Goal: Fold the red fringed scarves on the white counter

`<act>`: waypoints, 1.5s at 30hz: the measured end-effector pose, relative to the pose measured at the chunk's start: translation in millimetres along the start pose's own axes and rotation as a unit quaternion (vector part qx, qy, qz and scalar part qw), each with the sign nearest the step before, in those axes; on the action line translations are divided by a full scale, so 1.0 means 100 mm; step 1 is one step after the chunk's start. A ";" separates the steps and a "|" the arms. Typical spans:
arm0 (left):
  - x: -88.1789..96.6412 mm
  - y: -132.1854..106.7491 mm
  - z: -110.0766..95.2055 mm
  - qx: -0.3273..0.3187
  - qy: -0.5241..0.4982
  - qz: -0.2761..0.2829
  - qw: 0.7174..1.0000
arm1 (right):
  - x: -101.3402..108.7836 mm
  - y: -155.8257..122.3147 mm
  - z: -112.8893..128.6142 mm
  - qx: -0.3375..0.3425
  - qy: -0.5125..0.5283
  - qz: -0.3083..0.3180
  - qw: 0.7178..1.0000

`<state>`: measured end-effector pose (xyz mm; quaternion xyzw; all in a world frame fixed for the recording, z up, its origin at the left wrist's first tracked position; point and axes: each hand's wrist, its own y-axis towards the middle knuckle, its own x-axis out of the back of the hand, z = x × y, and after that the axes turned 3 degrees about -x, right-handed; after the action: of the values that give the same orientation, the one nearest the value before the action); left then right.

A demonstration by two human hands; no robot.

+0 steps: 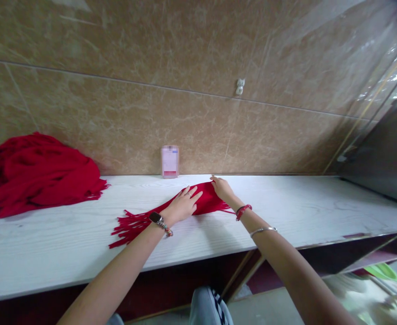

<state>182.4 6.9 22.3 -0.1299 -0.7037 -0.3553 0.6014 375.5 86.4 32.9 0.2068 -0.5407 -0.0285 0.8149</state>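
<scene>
A folded red fringed scarf (pixel 207 203) lies on the white wood-grain counter, its long tassels spread out to the left and a few strands showing at the right. My left hand (pixel 182 205) rests flat over the middle of the scarf with fingers spread. At the scarf's far right corner, the fingers of my right hand (pixel 221 188) close on the edge of the cloth; part of that grip is hidden behind the hand. A larger red fringed cloth (pixel 39 176) sits in a loose heap at the left end of the counter.
A phone (pixel 170 162) leans upright against the brown tiled wall (pixel 123 126) behind the scarf. The white counter (pixel 286 203) runs right to a dark appliance-like box (pixel 384 153). Open shelves lie below its front edge. A small white cat-shaped hook (pixel 240 86) is on the wall.
</scene>
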 end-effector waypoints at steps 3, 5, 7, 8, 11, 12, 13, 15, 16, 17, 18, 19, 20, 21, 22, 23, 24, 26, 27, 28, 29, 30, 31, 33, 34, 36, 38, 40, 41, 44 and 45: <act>0.03 0.02 -0.01 0.015 -0.011 0.013 1.000 | 0.04 0.00 -0.01 0.006 -0.026 -0.013 1.000; 0.09 0.06 -0.02 0.047 -0.015 0.022 0.999 | 0.11 0.04 0.02 0.027 -0.035 -0.038 0.998; 0.15 0.14 -0.05 0.079 -0.018 0.013 0.997 | 0.18 0.09 0.06 0.085 -0.034 -0.064 0.994; 0.17 0.18 -0.06 0.089 -0.019 0.004 0.996 | 0.21 0.11 0.07 0.125 -0.034 -0.066 0.989; 0.15 0.27 -0.07 0.092 -0.022 -0.001 0.995 | 0.20 0.11 0.09 0.219 -0.044 -0.007 0.975; 0.12 0.29 -0.06 0.091 -0.022 0.004 0.996 | 0.17 0.10 0.08 0.231 -0.051 0.027 0.971; 0.08 0.29 -0.05 0.089 -0.023 0.009 0.996 | 0.13 0.09 0.06 0.232 -0.058 0.061 0.969; 0.00 0.28 -0.03 0.084 -0.026 0.012 0.996 | 0.04 0.05 0.00 0.220 -0.062 0.110 0.967; -0.04 0.27 -0.01 0.081 -0.029 0.010 0.996 | 0.00 0.03 -0.04 0.212 -0.058 0.126 0.967; -0.06 0.25 0.00 0.079 -0.031 0.010 0.996 | -0.03 0.02 -0.07 0.203 -0.051 0.137 0.968; -0.08 0.24 0.01 0.077 -0.033 0.009 0.996 | -0.06 0.00 -0.10 0.194 -0.043 0.144 0.969; -0.09 0.24 0.01 0.075 -0.034 0.009 0.997 | -0.08 -0.02 -0.14 0.188 -0.035 0.147 0.970; -0.09 0.23 0.01 0.072 -0.034 0.009 0.997 | -0.11 -0.03 -0.16 0.186 -0.028 0.146 0.971; -0.10 0.23 0.01 0.068 -0.032 0.009 0.997 | -0.13 -0.05 -0.19 0.188 -0.020 0.143 0.971; -0.10 0.23 0.00 0.063 -0.030 0.009 0.998 | -0.16 -0.06 -0.22 0.192 -0.012 0.137 0.972; -0.10 0.23 0.00 0.059 -0.028 0.011 0.998 | -0.19 -0.08 -0.24 0.194 -0.001 0.129 0.972; -0.10 0.23 0.00 0.057 -0.027 0.016 0.998 | -0.23 -0.09 -0.26 0.192 0.012 0.121 0.974; -0.12 0.23 0.00 0.059 -0.027 0.028 0.998 | -0.30 -0.11 -0.29 0.175 0.037 0.108 0.978; -0.12 0.23 0.00 0.061 -0.028 0.033 0.997 | -0.32 -0.12 -0.31 0.166 0.048 0.105 0.979; -0.13 0.23 0.00 0.063 -0.028 0.036 0.997 | -0.34 -0.12 -0.32 0.159 0.056 0.103 0.980; -0.14 0.23 0.00 0.064 -0.028 0.037 0.997 | -0.35 -0.12 -0.32 0.157 0.062 0.104 0.980; -0.14 0.23 0.00 0.063 -0.028 0.036 0.997 | -0.36 -0.12 -0.33 0.159 0.066 0.104 0.980; -0.15 0.23 0.00 0.061 -0.028 0.033 0.997 | -0.36 -0.12 -0.33 0.162 0.070 0.104 0.979; -0.15 0.23 -0.02 0.061 -0.026 0.021 0.998 | -0.36 -0.12 -0.34 0.168 0.076 0.102 0.978; -0.15 0.23 -0.03 0.063 -0.024 0.012 0.998 | -0.35 -0.12 -0.34 0.168 0.078 0.100 0.977; -0.16 0.22 -0.05 0.067 -0.018 -0.007 0.998 | -0.34 -0.12 -0.34 0.162 0.081 0.101 0.978; -0.16 0.21 -0.08 0.063 -0.008 -0.026 0.998 | -0.32 -0.11 -0.34 0.150 0.080 0.107 0.980; -0.16 0.20 -0.11 0.056 0.003 -0.045 0.997 | -0.29 -0.09 -0.32 0.145 0.073 0.114 0.980; -0.15 0.19 -0.12 0.055 0.007 -0.053 0.997 | -0.25 -0.09 -0.30 0.147 0.067 0.117 0.980; -0.11 0.17 -0.13 0.052 0.014 -0.075 0.996 | -0.11 -0.07 -0.19 0.153 0.037 0.118 0.981; -0.08 0.16 -0.13 0.050 0.014 -0.083 0.995 | -0.04 -0.07 -0.14 0.150 0.027 0.110 0.982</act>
<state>204.4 11.6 20.2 -0.0356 -0.7207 -0.3701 0.5852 387.6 85.2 22.1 0.2666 -0.5356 0.1479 0.7875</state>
